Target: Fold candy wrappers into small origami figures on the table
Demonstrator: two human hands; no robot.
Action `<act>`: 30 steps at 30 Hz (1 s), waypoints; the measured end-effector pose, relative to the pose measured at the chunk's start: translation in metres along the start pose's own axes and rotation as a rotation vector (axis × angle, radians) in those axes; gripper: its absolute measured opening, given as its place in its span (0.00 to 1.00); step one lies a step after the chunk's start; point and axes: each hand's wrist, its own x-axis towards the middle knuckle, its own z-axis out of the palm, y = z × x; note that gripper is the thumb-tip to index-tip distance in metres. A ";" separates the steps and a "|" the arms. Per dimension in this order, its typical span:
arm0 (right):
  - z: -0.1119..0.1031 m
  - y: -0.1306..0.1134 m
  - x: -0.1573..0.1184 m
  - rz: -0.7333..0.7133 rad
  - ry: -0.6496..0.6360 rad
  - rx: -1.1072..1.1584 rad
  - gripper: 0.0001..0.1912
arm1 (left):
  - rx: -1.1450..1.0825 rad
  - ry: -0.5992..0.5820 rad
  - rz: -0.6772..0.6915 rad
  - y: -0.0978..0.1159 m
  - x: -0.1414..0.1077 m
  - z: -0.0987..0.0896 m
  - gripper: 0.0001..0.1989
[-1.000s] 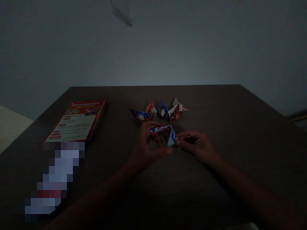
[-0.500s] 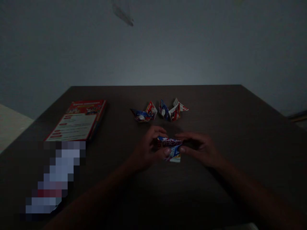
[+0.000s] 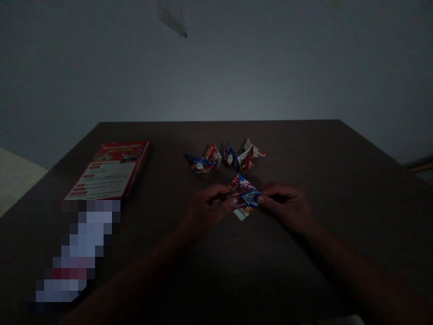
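A small folded piece of printed paper (image 3: 248, 197), blue, red and white with a square code on it, is held between my two hands just above the table. My left hand (image 3: 214, 204) pinches its left corner between thumb and fingers. On the opposite corner, my right hand (image 3: 286, 201) has the same kind of pinch. The paper is turned as a diamond, one point away from me and one towards me. Beyond it stand two folded paper boats, a blue and red one (image 3: 203, 163) on the left and another (image 3: 246, 158) on the right.
A stack of red-edged printed leaflets (image 3: 110, 174) lies at the left of the dark table (image 3: 169, 135). In front of it is a pale, pixelated long shape (image 3: 77, 248). Behind the table rises a grey wall (image 3: 216, 67).
The folded paper has turned from lying squarely to a diamond, and its far point now shows. Both hands have shifted their hold to its left and right corners. The boats have stayed put.
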 end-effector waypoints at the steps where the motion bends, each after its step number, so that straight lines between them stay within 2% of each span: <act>1: 0.000 0.000 0.000 0.008 0.011 -0.001 0.01 | 0.039 0.004 -0.021 0.001 0.000 0.000 0.10; 6: -0.001 0.000 -0.001 0.047 0.023 -0.021 0.05 | 0.167 0.039 -0.021 0.004 -0.002 0.000 0.10; 12: 0.000 -0.001 -0.001 0.068 0.062 -0.011 0.05 | 0.152 0.056 0.075 0.006 -0.003 0.001 0.09; 15: -0.001 -0.002 -0.001 0.065 0.067 -0.013 0.05 | 0.148 0.046 0.081 0.006 -0.004 0.002 0.08; 19: -0.001 -0.006 0.000 0.040 0.036 -0.044 0.06 | 0.068 0.077 0.032 0.004 -0.005 0.003 0.06; 22: 0.001 -0.008 0.000 -0.004 -0.024 -0.088 0.06 | -0.035 0.131 -0.046 0.005 -0.004 0.005 0.15; 25: 0.004 -0.009 0.000 -0.068 -0.085 -0.141 0.05 | -0.130 0.105 -0.134 0.008 -0.004 0.009 0.22; 27: 0.005 -0.008 -0.001 -0.099 -0.099 -0.174 0.05 | -0.181 0.090 -0.165 0.008 -0.005 0.013 0.21; 30: 0.007 -0.008 -0.001 -0.116 -0.078 -0.210 0.05 | -0.238 0.129 -0.194 0.006 -0.006 0.019 0.19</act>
